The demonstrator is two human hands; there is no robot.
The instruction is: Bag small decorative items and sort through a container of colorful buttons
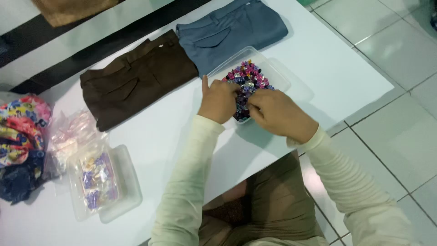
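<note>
**Sorting through a tray of small coloured pieces, fingers half hidden**

Looking down from the head camera, I see both hands meeting over a clear plastic tray on the white table. The tray holds a heap of small shiny pieces in pink, purple and dark blue; they are too small for me to tell what they are. My left hand rests at the tray's near-left edge with the thumb raised and the other fingers curled into the pile. My right hand lies knuckles-up over the near end of the tray, fingers bent under. I cannot tell whether either hand actually pinches a piece, since the fingertips are buried or covered.

Beyond the tray lie 2 folded pairs of trousers, the brown trousers touching the grey-blue trousers. At the left sits a second clear tray holding a bag of purple and yellow pieces, beside a crumpled clear bag and a floral cloth, cut off by the frame edge.
</note>
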